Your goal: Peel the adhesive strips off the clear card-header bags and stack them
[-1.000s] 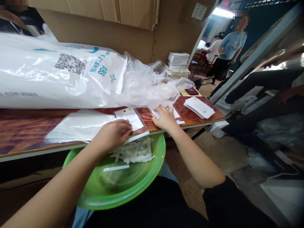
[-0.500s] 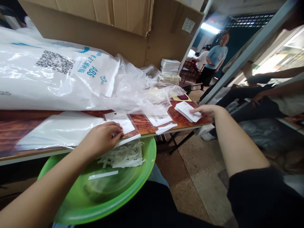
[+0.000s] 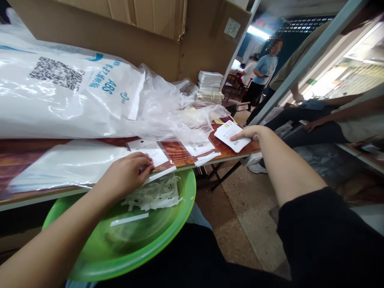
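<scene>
My left hand (image 3: 127,174) rests with curled fingers on a clear sleeve holding a white card (image 3: 150,154) at the near edge of the wooden table (image 3: 36,154). My right hand (image 3: 250,133) is stretched far to the right and pinches a white printed leaflet (image 3: 230,134), the top of a small stack near the table's right end, lifting it slightly. Between the hands lie several more sleeved cards (image 3: 200,149). A green plastic basin (image 3: 168,244) sits on my lap under the table edge, holding a heap of white paper strips (image 3: 156,196).
A big white plastic sack (image 3: 66,96) printed with a QR code fills the back of the table, with crumpled clear film (image 3: 186,116) beside it. Cardboard boxes (image 3: 150,36) stand behind. Stacked booklets (image 3: 210,82) lie further back. Other people sit and stand at right.
My right hand left the cards in the middle, reached to the leaflet stack at the right end and took hold of the top leaflet. The left hand stayed on its card.
</scene>
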A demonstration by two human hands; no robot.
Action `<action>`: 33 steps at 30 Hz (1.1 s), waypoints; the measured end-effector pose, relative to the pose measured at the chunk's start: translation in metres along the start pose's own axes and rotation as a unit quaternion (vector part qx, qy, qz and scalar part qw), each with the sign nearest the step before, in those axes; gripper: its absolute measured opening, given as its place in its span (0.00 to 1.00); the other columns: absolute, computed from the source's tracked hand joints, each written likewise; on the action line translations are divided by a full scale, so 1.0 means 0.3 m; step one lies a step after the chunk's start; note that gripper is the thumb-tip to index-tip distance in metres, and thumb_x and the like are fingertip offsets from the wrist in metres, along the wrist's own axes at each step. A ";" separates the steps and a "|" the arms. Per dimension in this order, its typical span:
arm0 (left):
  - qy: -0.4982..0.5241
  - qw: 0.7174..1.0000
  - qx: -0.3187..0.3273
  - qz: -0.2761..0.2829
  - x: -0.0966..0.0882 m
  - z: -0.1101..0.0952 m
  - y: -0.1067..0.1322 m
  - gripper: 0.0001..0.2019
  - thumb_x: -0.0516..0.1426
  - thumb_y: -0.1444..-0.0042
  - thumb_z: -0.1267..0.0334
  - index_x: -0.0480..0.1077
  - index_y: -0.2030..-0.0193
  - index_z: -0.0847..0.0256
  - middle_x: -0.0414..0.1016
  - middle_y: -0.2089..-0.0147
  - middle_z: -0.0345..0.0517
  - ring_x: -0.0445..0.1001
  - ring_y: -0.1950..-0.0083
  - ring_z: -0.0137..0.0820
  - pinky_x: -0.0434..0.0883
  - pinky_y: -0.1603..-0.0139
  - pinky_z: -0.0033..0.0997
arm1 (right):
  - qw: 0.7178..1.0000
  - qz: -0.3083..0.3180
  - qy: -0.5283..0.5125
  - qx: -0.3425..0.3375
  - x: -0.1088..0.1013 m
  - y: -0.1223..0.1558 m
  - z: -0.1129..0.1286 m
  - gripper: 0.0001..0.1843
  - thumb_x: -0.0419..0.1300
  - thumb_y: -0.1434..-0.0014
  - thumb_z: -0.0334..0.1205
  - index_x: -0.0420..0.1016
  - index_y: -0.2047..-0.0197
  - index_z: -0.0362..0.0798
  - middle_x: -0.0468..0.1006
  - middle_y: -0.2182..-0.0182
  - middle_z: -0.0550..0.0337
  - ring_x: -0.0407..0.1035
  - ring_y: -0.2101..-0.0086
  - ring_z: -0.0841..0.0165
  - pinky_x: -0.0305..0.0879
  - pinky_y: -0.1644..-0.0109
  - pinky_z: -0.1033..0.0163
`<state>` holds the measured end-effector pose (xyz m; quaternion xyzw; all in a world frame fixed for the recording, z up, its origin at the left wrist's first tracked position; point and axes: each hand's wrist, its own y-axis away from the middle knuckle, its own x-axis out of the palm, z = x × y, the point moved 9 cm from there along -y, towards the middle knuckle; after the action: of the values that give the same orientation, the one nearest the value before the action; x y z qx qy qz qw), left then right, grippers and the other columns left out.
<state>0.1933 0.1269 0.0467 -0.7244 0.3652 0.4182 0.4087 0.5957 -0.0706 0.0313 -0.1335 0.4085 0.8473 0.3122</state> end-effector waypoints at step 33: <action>-0.073 0.996 -0.046 0.003 -0.058 0.041 0.042 0.06 0.50 0.44 0.64 0.68 0.68 0.59 0.70 0.65 0.47 0.70 0.65 0.34 0.65 0.65 0.33 | 0.874 -0.007 0.261 -0.410 0.743 0.297 0.443 0.28 0.61 0.47 0.59 0.73 0.49 0.50 0.76 0.49 0.51 0.71 0.50 0.56 0.65 0.44 0.49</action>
<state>0.1717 0.1360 0.0551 -0.7091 0.3169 0.4874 0.3990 0.3711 0.0842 0.0621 -0.4689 0.0902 0.8707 0.1176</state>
